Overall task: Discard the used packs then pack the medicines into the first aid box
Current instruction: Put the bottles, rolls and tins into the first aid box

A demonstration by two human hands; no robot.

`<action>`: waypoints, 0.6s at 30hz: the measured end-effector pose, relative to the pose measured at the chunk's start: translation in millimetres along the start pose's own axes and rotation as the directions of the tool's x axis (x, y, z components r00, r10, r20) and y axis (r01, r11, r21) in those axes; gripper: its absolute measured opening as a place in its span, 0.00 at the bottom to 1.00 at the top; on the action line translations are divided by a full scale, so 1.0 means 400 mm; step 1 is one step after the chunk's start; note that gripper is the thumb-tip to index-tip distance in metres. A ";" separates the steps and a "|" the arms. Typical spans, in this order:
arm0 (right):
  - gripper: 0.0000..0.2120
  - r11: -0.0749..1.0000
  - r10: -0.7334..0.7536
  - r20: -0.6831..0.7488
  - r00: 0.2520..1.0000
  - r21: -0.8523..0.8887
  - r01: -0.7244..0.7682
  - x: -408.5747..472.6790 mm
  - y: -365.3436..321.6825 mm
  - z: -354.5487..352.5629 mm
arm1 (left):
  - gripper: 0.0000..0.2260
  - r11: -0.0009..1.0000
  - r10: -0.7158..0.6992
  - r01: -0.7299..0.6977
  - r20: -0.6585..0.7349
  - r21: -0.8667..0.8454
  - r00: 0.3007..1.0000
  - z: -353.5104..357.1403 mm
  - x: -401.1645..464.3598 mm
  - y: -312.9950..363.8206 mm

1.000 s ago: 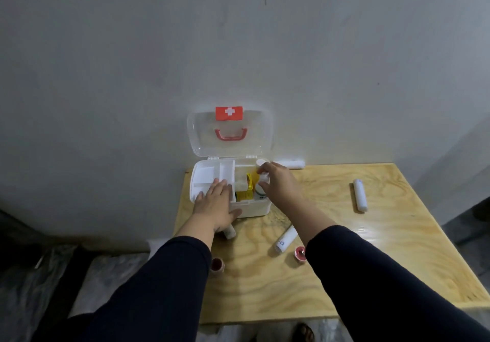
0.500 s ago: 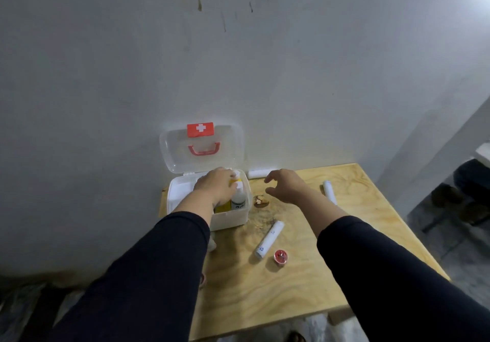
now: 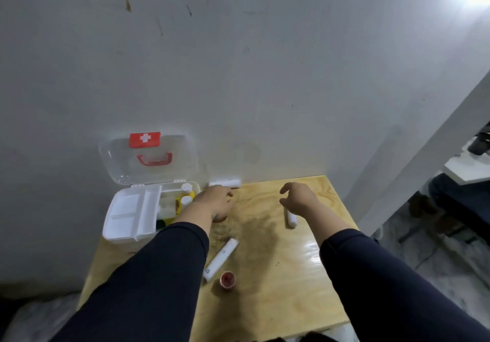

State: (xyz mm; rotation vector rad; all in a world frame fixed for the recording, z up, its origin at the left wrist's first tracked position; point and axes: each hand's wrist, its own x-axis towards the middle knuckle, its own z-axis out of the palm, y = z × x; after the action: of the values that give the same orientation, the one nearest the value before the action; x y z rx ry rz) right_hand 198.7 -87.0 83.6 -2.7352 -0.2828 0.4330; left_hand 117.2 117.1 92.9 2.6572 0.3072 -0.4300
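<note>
A wooden desk (image 3: 265, 302) stood against a wall. The open first aid box (image 3: 132, 217) sat at its back left corner, bottles inside. The left hand (image 3: 216, 201) hovered beside the box, fingers loosely curled, apparently empty. The right hand (image 3: 298, 198) hung open and empty directly over a white tube (image 3: 291, 218) near the right edge, its long axis running front to back, nearest that hand. Another tube (image 3: 221, 258) lay mid-desk.

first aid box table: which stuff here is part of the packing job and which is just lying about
Part of the job:
first aid box, open
white tubes on the table
small red pot
left hand, right hand, both holding nothing

Just lying about:
white ledge at far right
</note>
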 end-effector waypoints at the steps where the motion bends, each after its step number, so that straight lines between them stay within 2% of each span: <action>1: 0.17 1.000 0.005 0.006 1.000 -0.007 -0.005 0.015 0.021 0.006 | 0.18 1.000 -0.023 0.023 0.012 -0.018 1.000 0.015 0.012 0.004; 4: 0.19 1.000 0.011 0.020 1.000 -0.011 -0.011 0.065 0.081 0.026 | 0.13 0.992 -0.084 0.085 0.020 -0.094 0.996 0.061 0.041 0.020; 8: 0.18 1.000 0.023 0.038 0.999 -0.005 -0.023 0.130 0.128 0.050 | 0.16 0.975 -0.168 0.168 0.015 -0.147 0.986 0.117 0.061 0.051; 11: 0.17 1.000 -0.008 0.061 0.998 0.004 0.008 0.164 0.133 0.071 | 0.12 0.958 -0.220 0.220 0.022 -0.185 0.975 0.153 0.061 0.057; 14: 0.19 0.995 -0.090 0.115 0.989 0.045 0.086 0.179 0.116 0.099 | 0.12 0.939 -0.270 0.269 0.025 -0.213 0.963 0.167 0.052 0.054; 18: 0.20 0.960 -0.271 0.177 0.946 0.119 0.252 0.187 0.050 0.131 | 0.14 0.917 -0.329 0.320 0.000 -0.240 0.944 0.163 0.039 0.044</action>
State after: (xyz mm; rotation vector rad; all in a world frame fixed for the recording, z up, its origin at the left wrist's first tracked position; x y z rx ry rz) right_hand 253.9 -70.2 10.0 -2.5181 -0.6504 0.6178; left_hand 120.1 74.8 38.1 2.3849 0.7713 -0.4110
